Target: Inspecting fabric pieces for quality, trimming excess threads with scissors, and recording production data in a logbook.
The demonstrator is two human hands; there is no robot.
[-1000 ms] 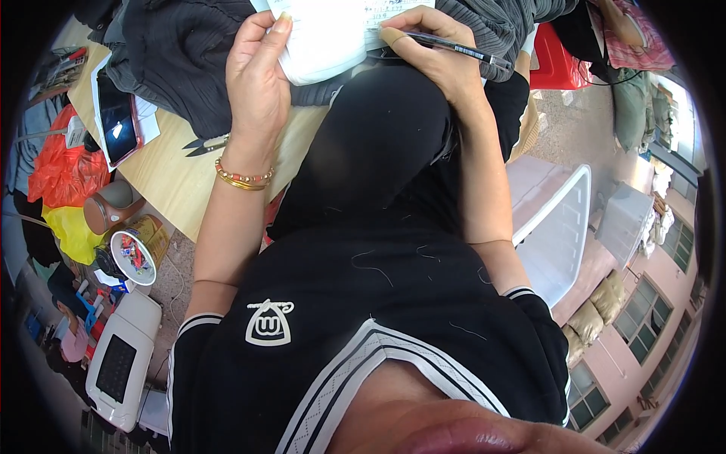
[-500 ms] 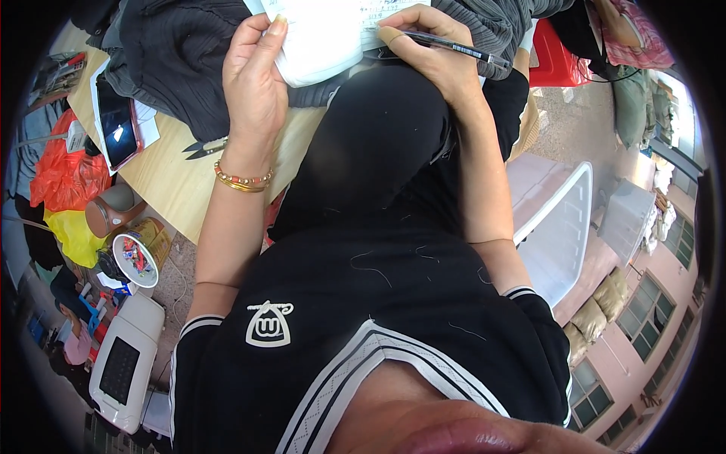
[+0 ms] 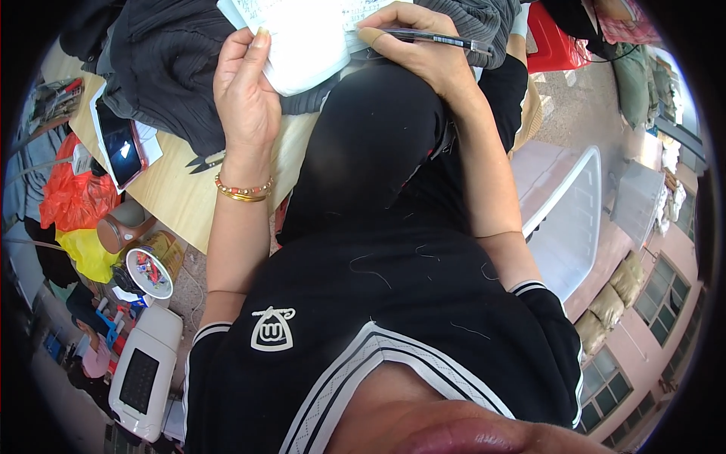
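While the left hand [image 3: 246,92] pinches the edge of an open notebook [image 3: 302,53], the right hand [image 3: 429,64] grips a pen [image 3: 448,40] at its page; writing seems in hand, and the next stroke likely calls for steadiness above the grey cloth [image 3: 162,76] on the counter [image 3: 178,204].

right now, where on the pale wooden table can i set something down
The table is bare between the flat black-screened device, dark metal snips and left forearm; a narrower strip, between that forearm and the black-clad leg. Crowded above: dark grey ribbed fabric around the white paper notebook.
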